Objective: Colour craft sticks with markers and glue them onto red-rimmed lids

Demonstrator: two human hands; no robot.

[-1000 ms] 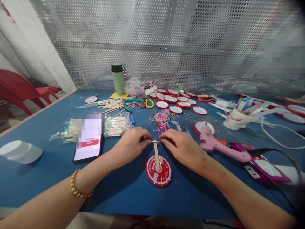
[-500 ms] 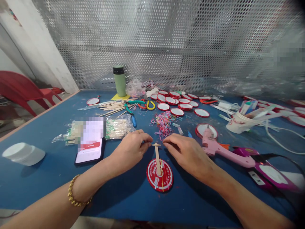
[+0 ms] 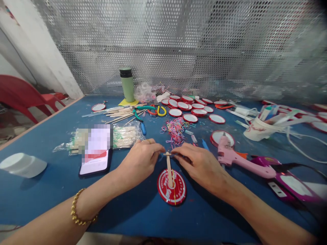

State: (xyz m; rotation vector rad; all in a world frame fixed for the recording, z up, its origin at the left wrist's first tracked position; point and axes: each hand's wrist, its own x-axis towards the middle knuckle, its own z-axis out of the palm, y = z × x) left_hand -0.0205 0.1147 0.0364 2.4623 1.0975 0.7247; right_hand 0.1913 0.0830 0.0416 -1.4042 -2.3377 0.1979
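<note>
A flat wooden stick (image 3: 169, 172) stands up from a round red lid (image 3: 176, 195) with white print, with a thin yellow band across the lid. At the stick's top lies a short wooden crosspiece (image 3: 167, 154). My left hand (image 3: 145, 156), fingers pinched, is at the crosspiece's left end. From the other side, my right hand (image 3: 199, 160) has its thumb and fingers closed at the right end. The fingertips hide both ends of it. Just beyond my hands lies a heap of coloured rubber bands (image 3: 176, 130).
A pink glue gun (image 3: 245, 165) lies right of my right hand, near a paper cup (image 3: 259, 129) of tools. Several white-faced lids (image 3: 190, 118) spread behind. On the left are a phone (image 3: 95, 160), bagged sticks (image 3: 125, 136), a white bottle (image 3: 24, 165), pliers (image 3: 139, 115) and a green tumbler (image 3: 127, 86).
My right hand has come inward to the crosspiece's right end. My left fingertips have closed in on its left end. The view has shifted slightly.
</note>
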